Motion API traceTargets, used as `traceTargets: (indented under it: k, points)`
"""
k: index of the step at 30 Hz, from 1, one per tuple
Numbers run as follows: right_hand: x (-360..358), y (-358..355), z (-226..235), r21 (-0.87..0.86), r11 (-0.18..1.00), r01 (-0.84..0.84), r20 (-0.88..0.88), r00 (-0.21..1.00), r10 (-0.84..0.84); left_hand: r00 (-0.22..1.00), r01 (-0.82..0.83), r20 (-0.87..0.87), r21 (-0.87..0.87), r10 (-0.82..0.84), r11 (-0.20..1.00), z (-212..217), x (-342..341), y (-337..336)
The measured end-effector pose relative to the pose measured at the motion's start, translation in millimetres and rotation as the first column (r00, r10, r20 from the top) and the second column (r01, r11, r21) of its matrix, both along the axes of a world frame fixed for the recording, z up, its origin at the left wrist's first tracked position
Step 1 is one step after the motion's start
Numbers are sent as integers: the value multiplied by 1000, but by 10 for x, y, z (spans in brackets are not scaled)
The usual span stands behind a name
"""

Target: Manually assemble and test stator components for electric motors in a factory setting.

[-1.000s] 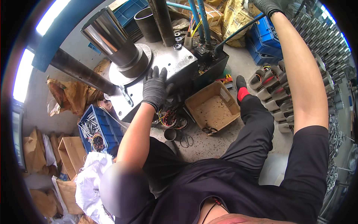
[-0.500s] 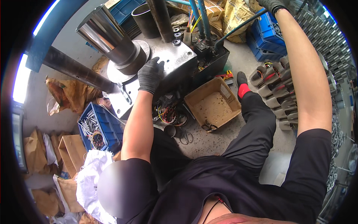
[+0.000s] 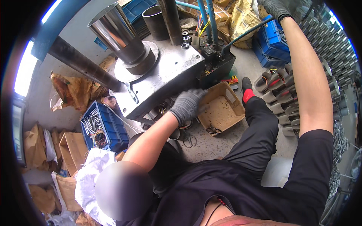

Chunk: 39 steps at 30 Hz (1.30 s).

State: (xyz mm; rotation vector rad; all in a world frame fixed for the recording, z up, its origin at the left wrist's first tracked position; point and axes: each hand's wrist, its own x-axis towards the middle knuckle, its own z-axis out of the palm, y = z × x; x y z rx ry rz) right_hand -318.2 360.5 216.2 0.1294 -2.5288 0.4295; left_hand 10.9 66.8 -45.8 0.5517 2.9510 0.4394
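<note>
Both hands wear dark grey knitted gloves. My left hand (image 3: 187, 107), a little blurred, is in the air in front of the press table (image 3: 166, 62); its fingers stretch toward the cardboard box (image 3: 222, 116) and no object shows in them. At the upper right, my right hand (image 3: 276, 9) is closed at the end of a long dark lever (image 3: 249, 34), partly cut off by the picture's rim. The lever runs down to an oily pump unit (image 3: 217, 62) beside the table. A shiny metal cylinder (image 3: 115, 30) stands on a round plate (image 3: 154, 56) on the table.
Bearings (image 3: 184, 45) and a steel pipe (image 3: 155, 22) stand on the table. A blue crate (image 3: 117, 126) of metal shafts is at left. Blue bins (image 3: 269, 41), curved metal housings (image 3: 281, 96) and stacked metal parts (image 3: 328, 37) line the right. Scissors (image 3: 190, 141) lie on the floor.
My left hand has left the table top beside the cylinder and moved right and nearer, toward the cardboard box. My right hand and the lever's end are slightly lower in the picture.
</note>
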Motion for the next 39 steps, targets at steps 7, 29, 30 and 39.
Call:
traceTargets:
  k: [7, 29, 30, 39]
  points:
    - [154, 97, -139, 289, 934, -209, -56, 970, 234, 993, 113, 23, -78, -112, 991, 182, 110, -218]
    - [1618, -4044, 436, 605, 494, -624, -256, 435, 863, 830, -149, 426, 792, 361, -592, 274, -808, -1109]
    - [1665, -4171, 445, 526, 455, -718, -141, 454, 880, 864, -130, 392, 780, 315, -612, 203, -797, -1249]
    - [2259, -3873, 657, 486, 244, -839, 405, 464, 788, 976, -53, 204, 549, 72, -834, 147, -708, -1902]
